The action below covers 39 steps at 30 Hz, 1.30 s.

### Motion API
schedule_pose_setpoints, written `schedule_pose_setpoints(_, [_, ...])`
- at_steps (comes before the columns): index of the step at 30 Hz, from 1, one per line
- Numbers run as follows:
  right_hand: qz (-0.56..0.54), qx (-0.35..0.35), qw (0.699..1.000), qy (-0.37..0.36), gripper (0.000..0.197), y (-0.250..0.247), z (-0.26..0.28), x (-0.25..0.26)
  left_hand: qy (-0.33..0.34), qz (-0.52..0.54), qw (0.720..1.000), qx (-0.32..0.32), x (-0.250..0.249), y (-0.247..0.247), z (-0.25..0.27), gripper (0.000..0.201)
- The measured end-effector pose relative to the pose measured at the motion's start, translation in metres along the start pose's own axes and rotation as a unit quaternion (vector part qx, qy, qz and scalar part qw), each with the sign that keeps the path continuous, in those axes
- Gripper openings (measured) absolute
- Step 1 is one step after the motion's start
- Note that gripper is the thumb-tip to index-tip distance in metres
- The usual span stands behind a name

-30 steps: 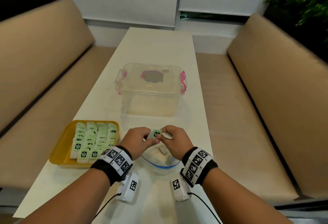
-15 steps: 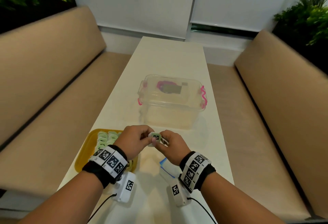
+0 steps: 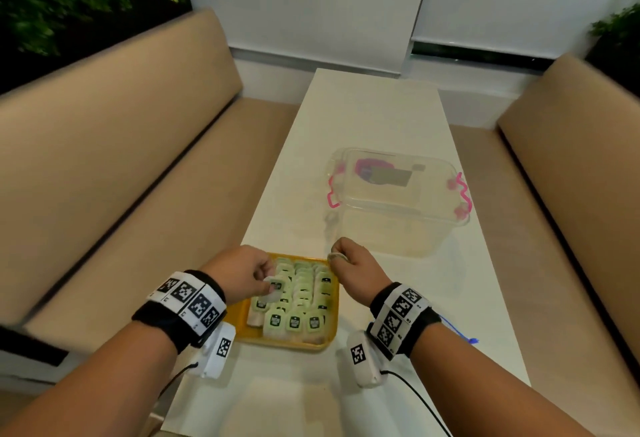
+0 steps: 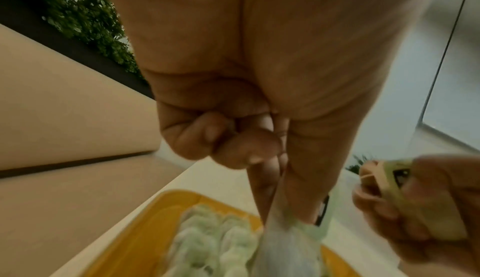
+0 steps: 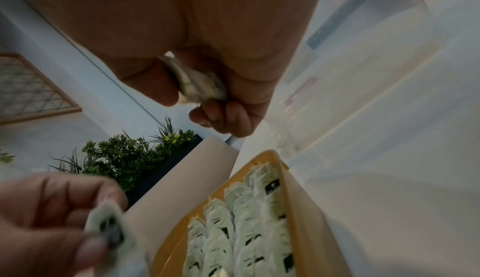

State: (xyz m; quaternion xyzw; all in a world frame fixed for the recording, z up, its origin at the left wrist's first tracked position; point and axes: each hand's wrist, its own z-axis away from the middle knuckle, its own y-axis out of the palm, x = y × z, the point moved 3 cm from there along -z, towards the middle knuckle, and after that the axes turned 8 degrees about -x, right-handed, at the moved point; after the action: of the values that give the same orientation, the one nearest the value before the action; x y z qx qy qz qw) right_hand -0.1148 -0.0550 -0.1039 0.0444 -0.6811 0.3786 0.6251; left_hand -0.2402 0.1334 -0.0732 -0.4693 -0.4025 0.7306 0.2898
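A yellow tray (image 3: pixel 287 345) on the white table holds several rows of small white sachets with green tags (image 3: pixel 294 322). My left hand (image 3: pixel 266 279) hovers over the tray's left part and pinches one such sachet (image 3: pixel 273 289) by its top between thumb and fingers; the sachet (image 4: pixel 285 246) hangs below the fingers. My right hand (image 3: pixel 337 256) is over the tray's far right corner, fingers curled round a second small green-tagged sachet (image 5: pixel 197 82). In the left wrist view that tag (image 4: pixel 397 178) shows in the right hand.
A clear plastic box (image 3: pixel 398 215) with pink latches stands on the table just beyond the right hand. A blue-edged thing (image 3: pixel 457 332) peeks out behind the right wrist. Tan benches run along both sides of the narrow table (image 3: pixel 374 107).
The hands, held together on one sachet over a blue-rimmed bowl, have parted and moved left over the yellow tray. Each now holds its own piece. The head view swung left.
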Motion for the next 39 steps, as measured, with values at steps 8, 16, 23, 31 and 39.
schedule_pose_setpoints(8, [-0.014, -0.01, 1.0, 0.013, 0.012, 0.017, 0.005, 0.0, -0.022, -0.18, 0.977, 0.112, 0.031, 0.036, -0.004, 0.01])
schedule_pose_setpoints(16, [-0.026, -0.016, 0.998, 0.056, 0.011, 0.034, 0.012, -0.005, -0.017, -0.245, 0.965, 0.093, 0.032, 0.051, -0.016, 0.018])
schedule_pose_setpoints(23, [-0.026, 0.001, 0.998, 0.06, 0.019, 0.047, 0.015, 0.01, 0.014, -0.15, 0.988, 0.04, 0.029, 0.024, -0.015, 0.041])
schedule_pose_setpoints(31, [0.007, 0.002, 0.999, 0.032, 0.032, 0.07, 0.006, 0.023, 0.106, 0.065, 0.99, -0.064, 0.006, -0.012, -0.007, 0.011])
schedule_pose_setpoints(39, [0.016, 0.003, 0.999, 0.027, 0.031, 0.076, 0.005, 0.025, 0.099, 0.096, 0.989, -0.055, 0.018, -0.008, -0.004, 0.005])
